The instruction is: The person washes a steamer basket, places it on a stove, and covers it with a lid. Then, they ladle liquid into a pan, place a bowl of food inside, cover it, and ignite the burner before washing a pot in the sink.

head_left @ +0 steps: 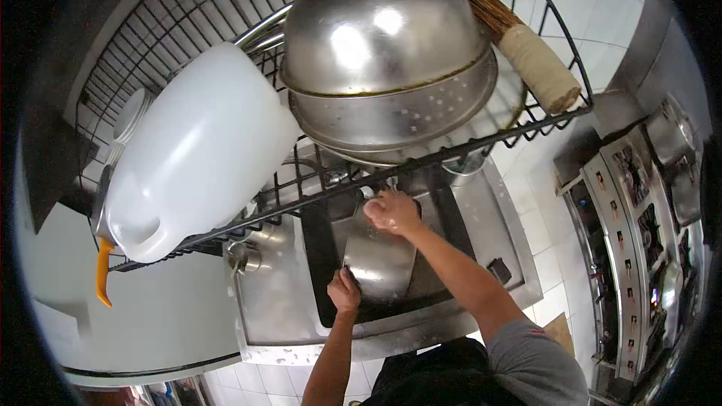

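A shiny metal pot [380, 257] lies tilted in the dark sink basin [440, 274] below me. My left hand [344, 291] is closed at the pot's near left edge, gripping it there. At the pot's far end my right hand [394, 213] is bent into a closed shape, with whitish suds on the fingers. Whatever it may hold is hidden by the fingers. Behind that hand, the faucet [367, 192] shows only in part under the rack.
A black wire rack [421, 159] hangs above the sink, carrying a large metal bowl [383, 37], a white plastic container [203, 143] and a twig brush [538, 68]. A small metal cup [244, 257] stands left of the basin. At right is a stove [620, 240].
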Demonstrator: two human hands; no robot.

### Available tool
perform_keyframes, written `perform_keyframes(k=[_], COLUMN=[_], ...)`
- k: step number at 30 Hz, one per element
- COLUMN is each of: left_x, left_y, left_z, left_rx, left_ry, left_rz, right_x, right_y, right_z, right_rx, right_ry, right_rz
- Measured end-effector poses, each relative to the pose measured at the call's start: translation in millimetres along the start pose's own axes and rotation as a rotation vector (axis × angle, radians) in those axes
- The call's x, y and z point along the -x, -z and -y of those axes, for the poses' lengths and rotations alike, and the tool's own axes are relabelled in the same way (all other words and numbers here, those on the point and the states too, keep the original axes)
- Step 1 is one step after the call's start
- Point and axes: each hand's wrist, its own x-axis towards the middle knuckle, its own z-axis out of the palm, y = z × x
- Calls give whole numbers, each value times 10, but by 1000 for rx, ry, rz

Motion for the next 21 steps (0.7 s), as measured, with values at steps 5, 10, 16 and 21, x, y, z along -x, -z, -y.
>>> perform_keyframes(k=[5,10,16,21], left_x=[-78,-666,-1295,-2039], left_y=[79,-6,-326,-1132], left_z=[-210,-773,-1138,-707], left_rx=[67,83,-280,-140], left_ry=[37,-98,16,145], left_rz=[72,87,310,382], right_x=[684,172,248,1174], right_y=[323,342,189,335], right_z=[641,213,119,285], right_rx=[-120,-283,28,43], right_ry=[280,115,34,224], right_rz=[-63,-143,-162,-194])
